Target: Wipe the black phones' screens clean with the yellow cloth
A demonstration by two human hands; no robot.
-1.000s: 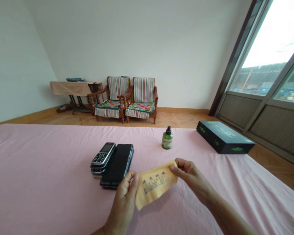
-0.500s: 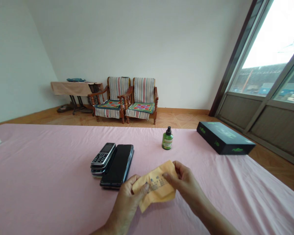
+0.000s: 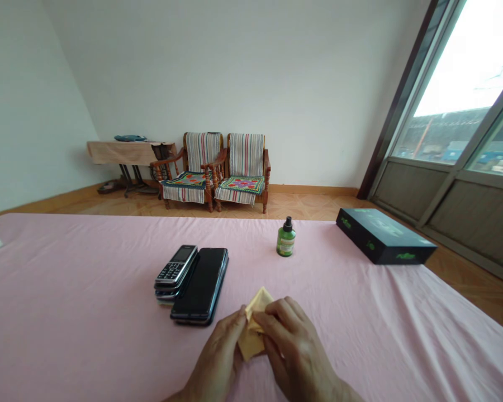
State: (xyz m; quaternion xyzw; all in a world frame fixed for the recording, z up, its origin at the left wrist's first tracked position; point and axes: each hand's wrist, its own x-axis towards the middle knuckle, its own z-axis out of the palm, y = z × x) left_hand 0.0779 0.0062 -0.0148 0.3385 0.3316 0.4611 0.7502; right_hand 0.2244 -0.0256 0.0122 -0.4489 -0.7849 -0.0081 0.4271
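At the lower centre of the frame, the yellow cloth (image 3: 254, 340) is bunched between two bare hands, above a pink sheet (image 3: 88, 290) that fills the lower part of the view. The left hand (image 3: 218, 354) pinches the cloth's left side, its thumb and fingers drawn close together. The right hand (image 3: 295, 343) has its fingers curled over the cloth's right side, thumb and forefinger pinching a fold near the middle (a pale corner pokes up between the two hands). Left of the frame's centre, a keypad phone (image 3: 178, 265) lies on top of a small stack, and a dark-screened smartphone (image 3: 201, 285) lies just beside it, also on top of another flat device. A green bottle (image 3: 285, 239) with a black top stands upright on the sheet, a little right of centre and beyond the hands. Farther right, a black box (image 3: 383, 234) with green markings lies flat near the sheet's far edge. In the background, left of centre, two wooden armchairs (image 3: 241, 162) with striped covers stand side by side against the wall, and a table (image 3: 121, 152) with a light cover stands to their left. A glazed frame (image 3: 452, 134) slants across the upper right.
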